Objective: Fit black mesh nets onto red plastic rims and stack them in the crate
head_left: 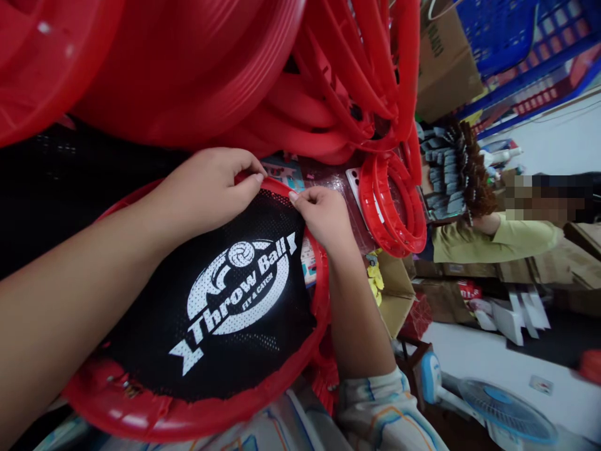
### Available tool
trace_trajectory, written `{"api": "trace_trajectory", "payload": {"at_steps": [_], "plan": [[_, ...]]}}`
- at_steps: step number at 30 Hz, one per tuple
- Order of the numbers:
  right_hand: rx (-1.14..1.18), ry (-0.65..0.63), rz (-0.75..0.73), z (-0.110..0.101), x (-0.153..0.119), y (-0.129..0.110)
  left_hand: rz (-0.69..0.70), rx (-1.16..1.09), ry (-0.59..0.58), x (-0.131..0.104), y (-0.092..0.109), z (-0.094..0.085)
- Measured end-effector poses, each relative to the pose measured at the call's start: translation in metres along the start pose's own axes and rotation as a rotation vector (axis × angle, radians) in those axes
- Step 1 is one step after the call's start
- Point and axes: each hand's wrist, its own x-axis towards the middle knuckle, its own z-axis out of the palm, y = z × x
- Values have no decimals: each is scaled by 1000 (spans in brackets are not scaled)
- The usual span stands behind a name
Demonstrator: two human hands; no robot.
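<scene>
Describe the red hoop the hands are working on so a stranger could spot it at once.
Below the big heap of bare red plastic rings, the left hand and right hand pinch the far edge of one red hoop. Only it carries black mesh printed "Throw Ball" in white.

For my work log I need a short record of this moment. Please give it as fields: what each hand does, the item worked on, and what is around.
left hand: left hand pinches the top edge of the black mesh at the red ring
right hand: right hand pinches the same edge, close beside the left
item: round red ring with black mesh, white print "Throw Ball"
above: stacked red rings
right side: smaller red rings; another person's sleeve; cardboard boxes; fan on the floor
</scene>
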Motion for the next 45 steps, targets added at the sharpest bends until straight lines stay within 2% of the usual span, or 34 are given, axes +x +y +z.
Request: {"api": "trace_trajectory", "payload": {"at_steps": [7, 13, 22, 26, 29, 31, 33, 34, 36, 39, 42, 45], "plan": [[-2, -39, 9, -5, 1, -2, 6, 33, -29, 1, 0, -1], [93, -63, 2, -5, 1, 5, -24, 67, -50, 3, 1, -2], [78, -66, 17, -2, 0, 6, 47, 111, -52, 3, -2, 0], [2, 29, 2, -2, -2, 5, 180, 122, -101, 5, -10, 4], [-62, 152, -15, -11, -18, 3, 257, 140, -139, 6, -16, 6], [-111, 106, 19, -17, -37, -1, 271, 155, -133, 7, -18, 6], [-189, -77, 79, -20, -56, -8, 264, 180, -122, 7, -17, 6], [-254, -166, 93, -20, -64, -12, 255, 201, -123, 7, -17, 6], [-421, -236, 92, -14, -74, -19, 233, 268, -136, 5, -14, 7], [-594, -196, 90, -1, -75, -24, 199, 432, -125, -1, -7, 8], [-528, -132, 26, 8, -67, -21, 140, 613, -101, -12, 3, 5], [-384, -79, 8, 11, -59, -14, 109, 741, -137, -23, 14, -5]]}}
